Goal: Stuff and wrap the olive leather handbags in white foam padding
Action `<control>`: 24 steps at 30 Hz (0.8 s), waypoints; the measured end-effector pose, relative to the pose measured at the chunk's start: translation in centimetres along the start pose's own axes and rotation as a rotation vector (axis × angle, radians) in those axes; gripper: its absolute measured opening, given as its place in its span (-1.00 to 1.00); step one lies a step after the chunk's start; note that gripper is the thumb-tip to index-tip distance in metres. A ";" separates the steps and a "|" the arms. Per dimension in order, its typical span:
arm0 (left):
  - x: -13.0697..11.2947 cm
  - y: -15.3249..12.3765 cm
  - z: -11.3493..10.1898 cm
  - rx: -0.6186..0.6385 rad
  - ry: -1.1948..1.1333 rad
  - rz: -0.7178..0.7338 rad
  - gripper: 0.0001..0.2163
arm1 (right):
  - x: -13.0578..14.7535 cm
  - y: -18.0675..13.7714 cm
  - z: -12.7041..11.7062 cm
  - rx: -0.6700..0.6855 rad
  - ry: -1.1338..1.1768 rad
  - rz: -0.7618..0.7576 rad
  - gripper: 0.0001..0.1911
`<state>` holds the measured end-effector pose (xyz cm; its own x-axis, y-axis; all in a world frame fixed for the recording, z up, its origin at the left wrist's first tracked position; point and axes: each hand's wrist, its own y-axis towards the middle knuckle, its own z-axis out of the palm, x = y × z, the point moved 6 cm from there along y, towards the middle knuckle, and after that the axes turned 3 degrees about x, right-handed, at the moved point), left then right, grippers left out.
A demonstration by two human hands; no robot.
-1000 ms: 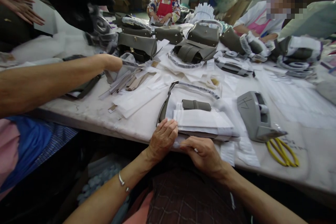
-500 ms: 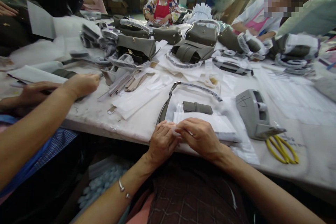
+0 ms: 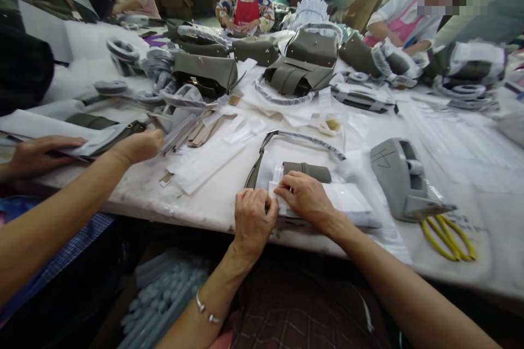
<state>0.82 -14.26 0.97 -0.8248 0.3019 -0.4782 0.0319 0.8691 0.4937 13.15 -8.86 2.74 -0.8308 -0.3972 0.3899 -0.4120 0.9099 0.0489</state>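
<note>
My left hand (image 3: 252, 219) rests at the near edge of the white table (image 3: 213, 196), fingers curled and pressed on the left corner of a flat white-wrapped packet (image 3: 347, 199). My right hand (image 3: 305, 196) lies on top of the same packet, fingers bent and pressing its wrapping down. A small grey leather piece (image 3: 308, 170) sits just behind my right hand. A grey strap with a metal clasp (image 3: 262, 155) curves round the packet's left and far side.
A grey tape dispenser (image 3: 399, 177) and yellow-handled scissors (image 3: 448, 237) lie to the right. A co-worker's hands (image 3: 137, 144) hold wrapped pieces at the left. Grey handbags (image 3: 204, 71) and wrapped straps crowd the far table, where other people sit.
Both my hands have moved up from the table's edge onto the packet. The co-worker's arm at the left has drawn back toward the near side, and the view has shifted slightly.
</note>
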 end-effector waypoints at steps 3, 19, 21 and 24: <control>0.1 0.4 0.1 0.047 0.030 -0.013 -0.77 | -0.7 0.2 0.5 0.017 0.064 0.067 -0.85; -3.3 -2.9 0.3 0.212 0.276 0.293 -0.63 | -1.0 0.8 0.7 -0.011 0.091 0.102 -0.92; -3.2 -2.8 0.3 0.217 0.281 0.298 -0.62 | -0.8 0.7 -0.2 -0.090 0.175 0.068 -0.95; -3.3 -2.7 0.2 0.218 0.294 0.301 -0.63 | -1.5 -0.8 -3.7 -0.259 0.362 0.017 -0.88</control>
<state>3.57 -17.55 1.04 -0.8846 0.4563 -0.0962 0.3854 0.8315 0.4001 16.14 -8.50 5.53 -0.6329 -0.3561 0.6875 -0.2540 0.9343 0.2502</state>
